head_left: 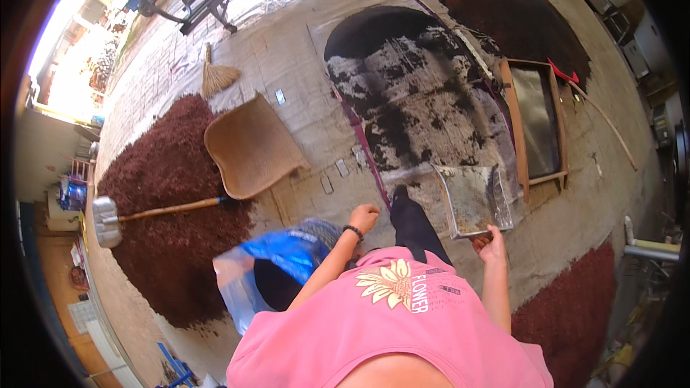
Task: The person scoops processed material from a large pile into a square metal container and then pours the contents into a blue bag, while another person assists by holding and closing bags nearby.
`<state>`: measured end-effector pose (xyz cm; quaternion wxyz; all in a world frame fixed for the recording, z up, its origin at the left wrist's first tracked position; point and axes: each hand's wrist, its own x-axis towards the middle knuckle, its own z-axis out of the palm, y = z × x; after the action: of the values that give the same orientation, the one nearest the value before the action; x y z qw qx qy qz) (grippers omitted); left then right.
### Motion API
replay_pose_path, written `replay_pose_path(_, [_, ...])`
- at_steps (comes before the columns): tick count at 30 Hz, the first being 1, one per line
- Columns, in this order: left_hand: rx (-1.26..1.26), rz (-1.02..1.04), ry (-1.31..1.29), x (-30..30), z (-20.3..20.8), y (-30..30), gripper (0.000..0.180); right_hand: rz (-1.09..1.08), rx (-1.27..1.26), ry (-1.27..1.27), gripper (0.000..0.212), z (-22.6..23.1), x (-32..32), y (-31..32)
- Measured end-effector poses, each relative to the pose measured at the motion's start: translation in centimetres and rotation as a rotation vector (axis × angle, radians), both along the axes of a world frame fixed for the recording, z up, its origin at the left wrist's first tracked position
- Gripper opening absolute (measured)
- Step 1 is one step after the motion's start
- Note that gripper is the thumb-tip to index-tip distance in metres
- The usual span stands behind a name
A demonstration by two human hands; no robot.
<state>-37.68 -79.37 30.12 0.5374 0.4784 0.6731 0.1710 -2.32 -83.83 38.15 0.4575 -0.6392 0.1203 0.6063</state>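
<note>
metal pan (474, 205) just right of the frame's centre is where the work sits from where i stand: the right hand (492, 246) has its fingers closed on the pan's near edge, while the left hand (364, 220), near the middle, looks loosely curled, and i cannot tell whether it grips anything. the pan shows only a thin, patchy scatter on its floor, no load. beyond it, the pale ground sheet (449, 129) looks to me partly cleared, with bare patches broken by dark smears, but black material (370, 32) lies thick at its far end, upper middle, so i'd judge a good deal is left. a blue plastic bag (277, 248) gapes at lower centre-left; whether the dark in its mouth is contents or shadow i cannot say. the reddish-brown heap (158, 158) at left and the dark brown heap (517, 18) at upper right both stand broad and ungathered.
</note>
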Motion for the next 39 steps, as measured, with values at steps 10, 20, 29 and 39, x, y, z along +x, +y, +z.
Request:
replay_pose_path(10, [-0.168,0.616,-0.010,-14.4,1.3,9.9,0.016,0.172,0.070,0.185,0.023,-1.3,-8.9,25.6])
replay_pose_path(20, [-0.407,0.731,-0.304,-33.2,-6.7,21.6,0.015,0.069,-0.029,0.189,0.036,-4.5,-23.1,38.7])
replay_pose_path(29, [-0.316,0.495,0.028,-44.5,1.0,42.0,0.017,-0.026,-0.268,0.192,0.039,-5.8,-32.3,46.6])
replay_pose_path(39, [-0.282,0.534,-0.302,-55.5,-0.6,64.3,0.016,-0.148,-0.305,0.098,0.043,-14.1,-41.9,60.2])
